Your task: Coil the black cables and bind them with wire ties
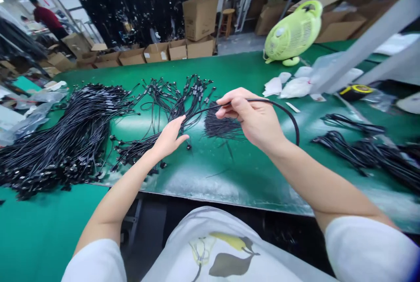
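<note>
My right hand (251, 116) is closed in a pinch on a black cable (288, 113) that arcs up over the wrist and runs left towards my left hand. My left hand (169, 137) hovers low over the green table (229, 164), fingers curled around the cable's other end by a loose spread of black cables with connectors (170, 98). A small bundle of thin black ties (219, 127) lies between the two hands. A big heap of black cables (65, 137) fills the table's left side.
More black cable bundles (367, 151) lie at right. A lime-green fan (293, 33), white plastic bags (295, 85) and a yellow tape roll (356, 92) sit at the far right. Cardboard boxes (200, 17) line the floor behind. A person in red (46, 17) stands far left.
</note>
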{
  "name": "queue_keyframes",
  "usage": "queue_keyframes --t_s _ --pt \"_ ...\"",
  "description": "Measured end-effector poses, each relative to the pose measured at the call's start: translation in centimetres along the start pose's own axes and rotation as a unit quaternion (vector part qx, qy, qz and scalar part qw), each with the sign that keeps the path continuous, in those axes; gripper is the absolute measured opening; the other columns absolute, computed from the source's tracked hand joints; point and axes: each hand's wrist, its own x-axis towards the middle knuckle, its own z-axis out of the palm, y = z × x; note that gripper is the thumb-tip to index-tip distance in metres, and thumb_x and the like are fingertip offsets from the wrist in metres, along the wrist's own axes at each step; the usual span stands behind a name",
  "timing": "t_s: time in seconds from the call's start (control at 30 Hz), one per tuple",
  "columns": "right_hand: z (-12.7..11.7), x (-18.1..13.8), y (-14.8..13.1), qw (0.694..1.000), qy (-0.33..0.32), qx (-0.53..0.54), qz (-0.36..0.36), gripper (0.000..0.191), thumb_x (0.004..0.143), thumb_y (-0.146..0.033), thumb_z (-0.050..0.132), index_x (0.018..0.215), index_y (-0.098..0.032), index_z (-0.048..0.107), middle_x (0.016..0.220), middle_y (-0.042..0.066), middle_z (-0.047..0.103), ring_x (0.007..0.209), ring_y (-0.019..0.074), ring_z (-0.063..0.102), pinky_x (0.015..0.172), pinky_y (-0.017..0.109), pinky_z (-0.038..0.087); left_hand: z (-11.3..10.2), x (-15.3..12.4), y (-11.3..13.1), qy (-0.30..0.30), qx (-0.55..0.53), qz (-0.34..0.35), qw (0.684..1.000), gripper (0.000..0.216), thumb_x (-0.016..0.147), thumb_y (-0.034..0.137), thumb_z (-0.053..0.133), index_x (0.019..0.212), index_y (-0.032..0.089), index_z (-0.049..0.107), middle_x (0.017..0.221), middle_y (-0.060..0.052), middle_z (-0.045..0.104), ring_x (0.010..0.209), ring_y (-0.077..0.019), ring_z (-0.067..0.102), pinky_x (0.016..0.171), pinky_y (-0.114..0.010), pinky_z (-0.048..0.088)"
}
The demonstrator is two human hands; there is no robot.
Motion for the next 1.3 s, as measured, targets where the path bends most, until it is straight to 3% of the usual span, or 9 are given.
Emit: queue_keyframes --t_s 0.13,0.23,0.4,0.5,0.63,0.8,1.0,1.17,1.3 --pt "-5.8 -3.3 2.7 0.991 0.093 0.024 0.099 0.046 0.088 -0.062 0.047 0.102 -0.022 0.065 0.093 0.004 0.067 0.074 0.0123 0.067 0.069 0.027 0.058 1.9 2.5 -0.2 -0.034 -0.001 -0.059 0.998 0.021 0.091 0.027 0.045 0.093 0.02 0.064 0.087 -0.006 0.068 0.089 -0.0207 0.063 0.086 -0.029 0.045" --pt "-9.6 -7.2 2.9 0.975 -0.008 -0.102 0.196 0.046 0.087 -0.061 0.05 0.095 -0.018 0.067 0.08 0.006 0.068 0.064 0.0154 0.066 0.06 0.031 0.057 1.2 2.9 -0.2 0.013 -0.012 -0.079 0.997 0.027 0.093 0.029 0.036 0.091 0.02 0.062 0.073 -0.002 0.061 0.071 -0.0174 0.059 0.072 -0.027 0.044" --pt "-10.1 -9.0 1.6 0.878 0.059 -0.472 -0.049 0.048 0.083 -0.048 0.063 0.124 -0.023 0.058 0.128 0.013 0.057 0.121 0.0301 0.051 0.105 0.05 0.038 -0.7 2.0 4.8 0.018 -0.141 -0.038 0.989 0.025 0.091 0.035 0.045 0.087 0.02 0.064 0.056 0.004 0.047 0.053 -0.0124 0.048 0.055 -0.024 0.037" --pt "-10.1 -6.9 4.2 0.83 -0.034 -0.552 -0.069 0.057 0.085 -0.039 0.062 0.136 -0.018 0.046 0.133 0.015 0.053 0.128 0.0319 0.044 0.111 0.055 0.026 -2.2 1.0 8.3 -0.044 -0.265 -0.013 0.963 0.023 0.09 0.035 0.05 0.086 0.019 0.065 0.054 0.004 0.046 0.052 -0.0116 0.048 0.056 -0.025 0.04" --pt "-11.0 -5.9 8.3 0.843 -0.12 -0.525 0.0 0.024 0.094 -0.024 0.043 0.108 -0.015 0.061 0.099 0.012 0.065 0.097 0.0245 0.059 0.095 0.044 0.043 -5.1 -0.9 9.5 0.003 -0.472 -0.047 0.88 0.019 0.088 0.037 0.057 0.084 0.02 0.065 0.055 0.005 0.039 0.047 -0.0089 0.042 0.052 -0.025 0.046" --pt "-10.5 -5.8 7.7 0.872 0.069 -0.479 -0.071 0.028 0.09 -0.036 0.052 0.11 -0.016 0.057 0.106 0.013 0.057 0.098 0.0249 0.056 0.085 0.039 0.047 -8.0 -2.5 9.9 0.034 -0.547 -0.078 0.833 0.017 0.084 0.039 0.063 0.08 0.022 0.065 0.059 0.003 0.036 0.042 -0.0063 0.035 0.035 -0.018 0.037" --pt "-11.3 -7.1 9.1 0.877 -0.127 -0.461 -0.049 0.027 0.096 -0.031 0.037 0.093 -0.02 0.062 0.091 0.009 0.065 0.086 0.0222 0.058 0.079 0.037 0.047 -11.9 -2.0 7.0 0.237 -0.581 -0.082 0.774 0.021 0.093 0.04 0.049 0.087 0.025 0.063 0.061 0.002 0.04 0.045 -0.0065 0.037 0.033 -0.014 0.03" --pt "-10.5 -11.8 7.4 0.822 -0.255 -0.507 -0.054 0.033 0.096 -0.031 0.037 0.086 -0.022 0.066 0.075 0.007 0.067 0.069 0.0211 0.054 0.063 0.034 0.044 -7.4 -2.3 5.4 0.292 -0.37 -0.103 0.876 0.021 0.087 0.036 0.055 0.084 0.019 0.066 0.085 -0.004 0.063 0.076 -0.0123 0.061 0.065 -0.022 0.052" --pt "-6.8 -11.0 2.2 0.814 -0.308 -0.482 -0.1 0.035 0.098 -0.034 0.034 0.095 -0.024 0.068 0.08 0.006 0.068 0.075 0.0192 0.053 0.063 0.031 0.042 0.0 -3.7 10.4 0.004 -0.248 -0.031 0.968 0.024 0.091 0.036 0.048 0.091 0.02 0.066 0.112 -0.008 0.065 0.112 -0.0219 0.057 0.1 -0.035 0.043"
